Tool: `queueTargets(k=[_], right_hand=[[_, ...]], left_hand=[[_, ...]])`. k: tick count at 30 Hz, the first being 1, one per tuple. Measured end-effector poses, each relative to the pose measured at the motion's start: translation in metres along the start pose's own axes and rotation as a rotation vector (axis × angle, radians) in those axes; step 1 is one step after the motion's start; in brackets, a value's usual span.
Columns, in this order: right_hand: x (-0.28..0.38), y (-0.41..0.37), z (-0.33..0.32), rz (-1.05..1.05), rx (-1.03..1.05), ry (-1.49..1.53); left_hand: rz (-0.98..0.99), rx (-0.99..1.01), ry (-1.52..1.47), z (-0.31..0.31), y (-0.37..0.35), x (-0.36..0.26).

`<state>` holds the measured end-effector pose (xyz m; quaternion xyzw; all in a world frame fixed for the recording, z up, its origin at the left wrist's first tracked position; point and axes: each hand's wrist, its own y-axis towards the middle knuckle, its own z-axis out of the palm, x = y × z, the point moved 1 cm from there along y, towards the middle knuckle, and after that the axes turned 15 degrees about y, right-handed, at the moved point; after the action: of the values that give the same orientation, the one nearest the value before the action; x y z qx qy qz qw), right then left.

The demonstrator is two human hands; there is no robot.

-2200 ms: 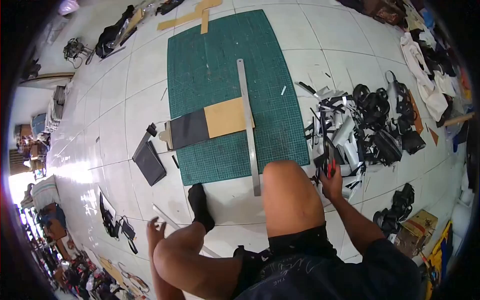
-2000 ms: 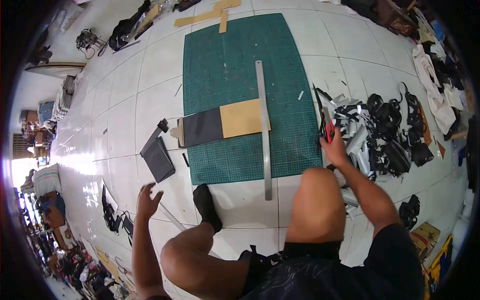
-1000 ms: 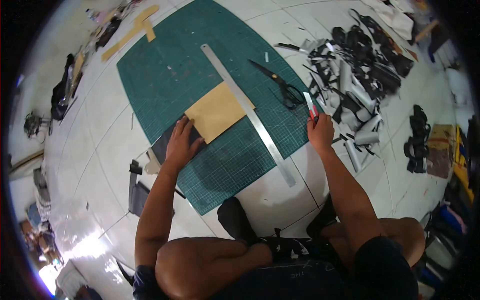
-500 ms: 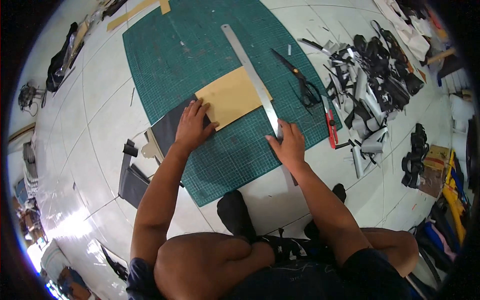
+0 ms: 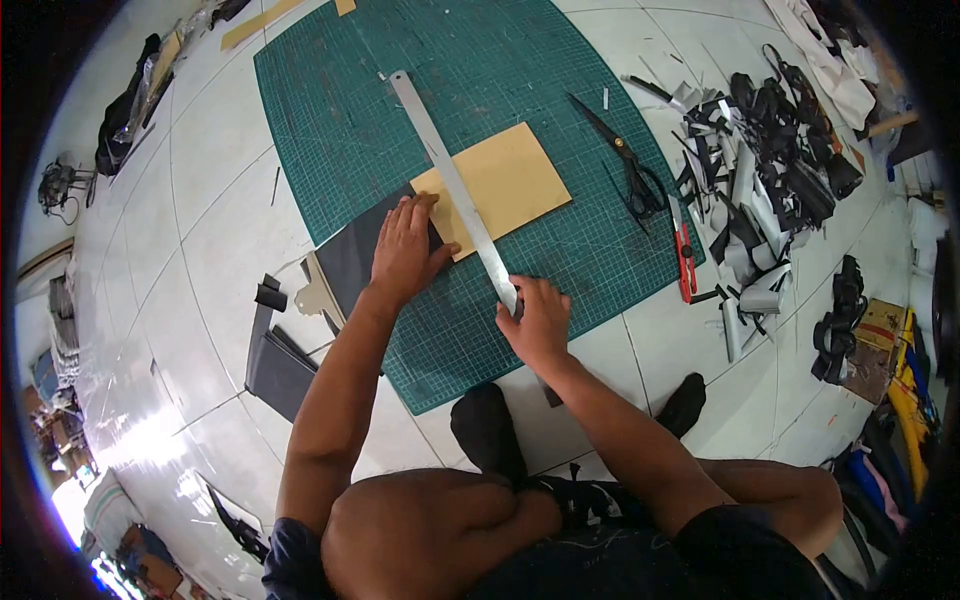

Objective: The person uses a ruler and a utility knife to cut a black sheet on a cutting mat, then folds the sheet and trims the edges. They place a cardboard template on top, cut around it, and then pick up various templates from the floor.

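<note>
My left hand [image 5: 403, 250] lies flat with its fingers stretched out. It presses on a black sheet [image 5: 358, 252] where that meets a tan cardboard piece [image 5: 525, 180]. Across the cardboard, close to the black edge, runs a long metal ruler [image 5: 447, 172] at a slant. Its near end is under my right hand [image 5: 538, 322], whose thumb and fingers are closed around the ruler's sides. All of this rests on a green cutting mat [image 5: 460, 345].
Black scissors [image 5: 628, 165] and a red utility knife [image 5: 685, 260] lie on the mat's right side. Beyond is a heap of black and grey scraps [image 5: 750, 200]. A clipboard's metal clip [image 5: 315, 297] and folded black material [image 5: 283, 370] are at the left.
My right hand has slid the ruler left across the cardboard, toward my left hand. The right fingers have curled in around it. My left hand still presses on the black sheet.
</note>
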<state>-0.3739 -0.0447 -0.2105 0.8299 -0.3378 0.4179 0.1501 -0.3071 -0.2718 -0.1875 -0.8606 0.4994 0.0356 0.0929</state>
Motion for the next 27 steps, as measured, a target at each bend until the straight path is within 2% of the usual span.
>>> queueTargets(k=[2, 5, 7, 10, 14, 17, 20, 27], right_hand=[[0.008, 0.008, -0.007, -0.076, 0.012, -0.097], [0.016, 0.060, -0.016, -0.302, -0.008, -0.061], [0.023, 0.109, -0.017, -0.461, 0.056, -0.111], [0.021, 0.151, -0.008, -0.522, 0.192, -0.222], [0.033, 0.153, -0.013, -0.330, 0.334, -0.289], [0.030, 0.153, -0.010, -0.382, 0.312, -0.309], [0.027, 0.156, -0.007, -0.365, 0.339, -0.329], [0.043, 0.153, -0.003, -0.279, 0.443, -0.456]], left_hand=[[0.006, -0.022, 0.012, -0.003, -0.001, -0.002], [0.030, 0.024, 0.034, -0.008, 0.003, -0.003], [0.014, 0.056, 0.055, -0.008, 0.006, -0.006], [-0.013, 0.105, 0.049, -0.013, 0.012, -0.006], [0.001, 0.193, 0.160, -0.017, 0.020, -0.008], [0.019, -0.054, 0.083, -0.006, 0.028, -0.022], [0.072, 0.066, 0.193, 0.006, 0.033, -0.034], [-0.047, 0.181, 0.317, -0.007, 0.002, -0.017]])
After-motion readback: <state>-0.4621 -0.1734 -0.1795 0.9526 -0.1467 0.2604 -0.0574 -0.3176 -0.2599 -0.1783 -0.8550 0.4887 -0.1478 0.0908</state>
